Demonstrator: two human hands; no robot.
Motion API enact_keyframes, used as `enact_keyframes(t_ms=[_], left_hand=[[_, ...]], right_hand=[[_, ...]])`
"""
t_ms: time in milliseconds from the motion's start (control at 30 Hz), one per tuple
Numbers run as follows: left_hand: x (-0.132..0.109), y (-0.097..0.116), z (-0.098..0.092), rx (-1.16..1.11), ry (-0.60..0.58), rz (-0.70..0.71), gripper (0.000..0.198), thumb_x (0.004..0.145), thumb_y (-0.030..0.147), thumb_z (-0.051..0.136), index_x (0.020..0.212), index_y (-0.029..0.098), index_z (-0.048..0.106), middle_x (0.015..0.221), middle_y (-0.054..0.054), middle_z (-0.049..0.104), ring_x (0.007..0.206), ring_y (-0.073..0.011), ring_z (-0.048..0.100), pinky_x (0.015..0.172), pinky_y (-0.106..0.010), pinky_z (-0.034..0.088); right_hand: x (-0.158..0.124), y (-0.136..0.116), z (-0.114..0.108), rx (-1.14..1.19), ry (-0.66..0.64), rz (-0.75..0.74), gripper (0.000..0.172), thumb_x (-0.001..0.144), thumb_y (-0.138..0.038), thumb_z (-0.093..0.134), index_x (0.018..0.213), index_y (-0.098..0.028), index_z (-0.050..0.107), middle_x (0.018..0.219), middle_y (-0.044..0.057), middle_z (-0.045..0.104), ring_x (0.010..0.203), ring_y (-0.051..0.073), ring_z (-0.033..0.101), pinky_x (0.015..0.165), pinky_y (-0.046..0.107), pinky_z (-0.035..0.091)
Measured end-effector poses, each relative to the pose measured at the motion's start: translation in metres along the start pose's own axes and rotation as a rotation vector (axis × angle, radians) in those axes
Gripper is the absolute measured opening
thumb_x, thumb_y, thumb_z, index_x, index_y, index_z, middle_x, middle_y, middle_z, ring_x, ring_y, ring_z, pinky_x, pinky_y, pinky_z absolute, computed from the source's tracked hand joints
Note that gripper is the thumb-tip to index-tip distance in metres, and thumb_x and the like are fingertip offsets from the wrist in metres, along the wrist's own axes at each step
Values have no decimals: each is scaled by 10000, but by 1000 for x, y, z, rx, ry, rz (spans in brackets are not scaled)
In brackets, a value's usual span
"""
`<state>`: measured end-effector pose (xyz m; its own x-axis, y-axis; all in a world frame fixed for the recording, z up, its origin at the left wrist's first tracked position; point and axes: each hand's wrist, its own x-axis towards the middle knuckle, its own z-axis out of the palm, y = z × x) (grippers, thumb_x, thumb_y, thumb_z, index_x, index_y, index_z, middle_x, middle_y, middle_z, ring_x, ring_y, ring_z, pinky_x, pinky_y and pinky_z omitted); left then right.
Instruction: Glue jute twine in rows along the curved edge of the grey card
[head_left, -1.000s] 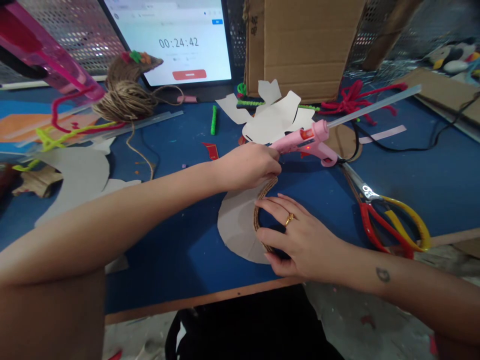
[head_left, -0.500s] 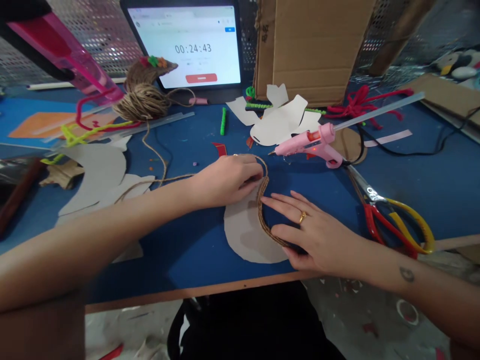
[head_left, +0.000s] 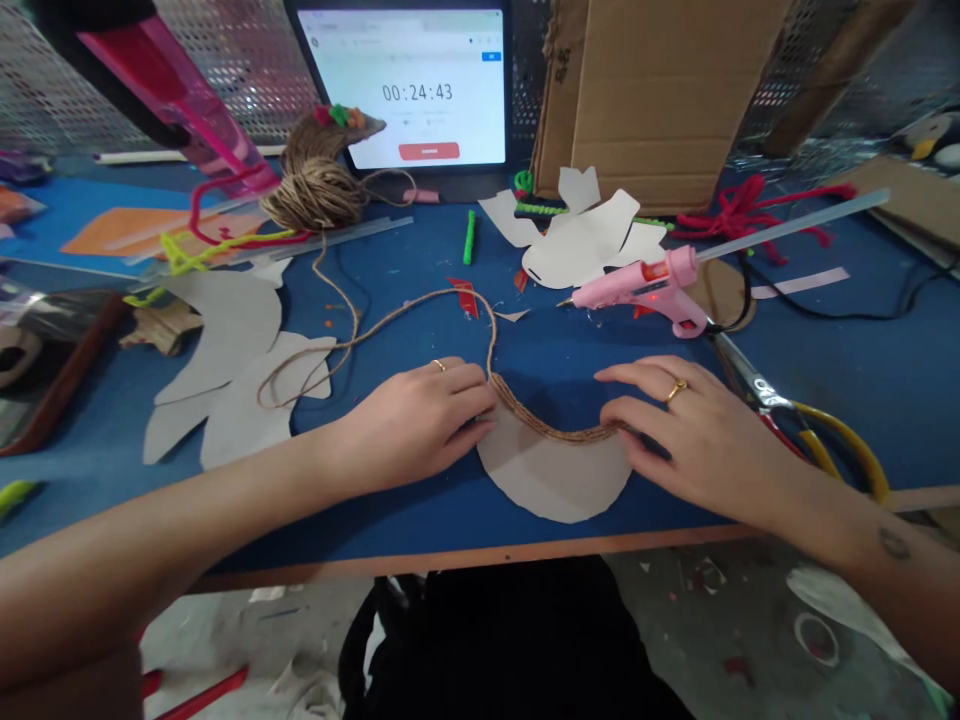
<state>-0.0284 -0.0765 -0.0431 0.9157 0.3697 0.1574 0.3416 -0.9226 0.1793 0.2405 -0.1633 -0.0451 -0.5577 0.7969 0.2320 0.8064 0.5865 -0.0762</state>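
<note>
A grey crescent-shaped cardboard piece [head_left: 562, 485] lies near the table's front edge, its curved upper edge lined with rows of brown twine [head_left: 551, 432]. My left hand [head_left: 424, 420] is closed on the piece's left tip, where the loose twine comes off. At the right tip my right hand [head_left: 694, 435] pinches the piece between thumb and fingers, its index finger raised. The loose strand loops leftward across the table to a twine ball [head_left: 319, 195]. Beyond my right hand rests a pink glue gun [head_left: 645, 287] with a clear glue stick in it.
Scissors [head_left: 765, 395] with red and yellow handles lie right of the glue gun. White cut-out shapes [head_left: 581, 240] sit behind it, and grey cut-outs [head_left: 251, 415] lie left. A tablet [head_left: 420, 125] and a cardboard box [head_left: 652, 100] stand at the back.
The cardboard piece has turned so that its twine-lined edge faces away from me. My left hand has moved nearer, and my right hand has shifted right and up to the right tip.
</note>
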Motion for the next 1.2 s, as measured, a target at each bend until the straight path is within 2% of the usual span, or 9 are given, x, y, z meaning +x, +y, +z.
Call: enact_keyframes(t_ms=[100, 200, 300, 400, 567, 700, 900, 1200], left_hand=[[4, -5, -1, -17, 67, 92, 181, 918, 212, 471, 882, 144, 634, 855, -57, 616, 831, -171, 567, 786, -291, 481], [17, -16, -1, -119, 134, 183, 154, 914, 201, 497, 928, 156, 643, 934, -61, 643, 895, -169, 558, 881, -309, 458], [31, -27, 1, -200, 91, 242, 145, 898, 220, 540, 963, 175, 661, 994, -60, 654, 979, -181, 534, 963, -334, 424], [41, -32, 5, -255, 24, 272, 134, 879, 220, 573, 928, 177, 690, 978, -62, 658, 1016, -192, 506, 980, -338, 412], [44, -38, 14, -405, 65, 263, 95, 837, 187, 630, 810, 189, 721, 872, -52, 661, 938, -178, 512, 914, -320, 429], [44, -40, 19, -480, 97, 236, 77, 815, 190, 660, 788, 207, 730, 847, -43, 657, 903, -170, 517, 894, -322, 424], [43, -41, 17, -488, 87, 216, 81, 813, 182, 663, 818, 205, 740, 849, -47, 659, 903, -170, 512, 887, -313, 422], [44, -61, 12, -466, 73, 181, 98, 832, 233, 646, 847, 226, 742, 840, -39, 683, 931, -181, 529, 891, -323, 428]], right_hand=[[9, -11, 4, 100, 68, 32, 77, 856, -188, 524, 870, -163, 595, 917, 72, 621, 837, 193, 530, 777, 358, 460], [19, -20, 10, 150, 56, 23, 135, 883, -286, 539, 868, -164, 597, 834, 49, 608, 766, 174, 494, 719, 321, 432], [25, -23, 17, 183, 27, 26, 155, 888, -311, 543, 869, -167, 597, 835, 42, 604, 769, 169, 491, 723, 308, 421], [25, -22, 23, 218, 32, 38, 144, 902, -283, 520, 857, -166, 590, 835, 38, 596, 773, 163, 490, 736, 300, 416], [21, -21, 29, 262, 38, 42, 160, 911, -259, 493, 821, -168, 588, 802, 38, 556, 755, 154, 468, 722, 291, 410], [20, -22, 31, 236, 55, 8, 194, 904, -232, 491, 745, -164, 578, 777, 40, 534, 714, 144, 431, 688, 285, 401], [20, -24, 31, 208, 102, -10, 215, 888, -181, 493, 706, -154, 605, 734, 47, 537, 685, 141, 408, 660, 284, 391], [21, -24, 33, 228, 137, -13, 199, 874, -174, 507, 705, -148, 609, 718, 38, 522, 676, 132, 407, 662, 270, 391]])
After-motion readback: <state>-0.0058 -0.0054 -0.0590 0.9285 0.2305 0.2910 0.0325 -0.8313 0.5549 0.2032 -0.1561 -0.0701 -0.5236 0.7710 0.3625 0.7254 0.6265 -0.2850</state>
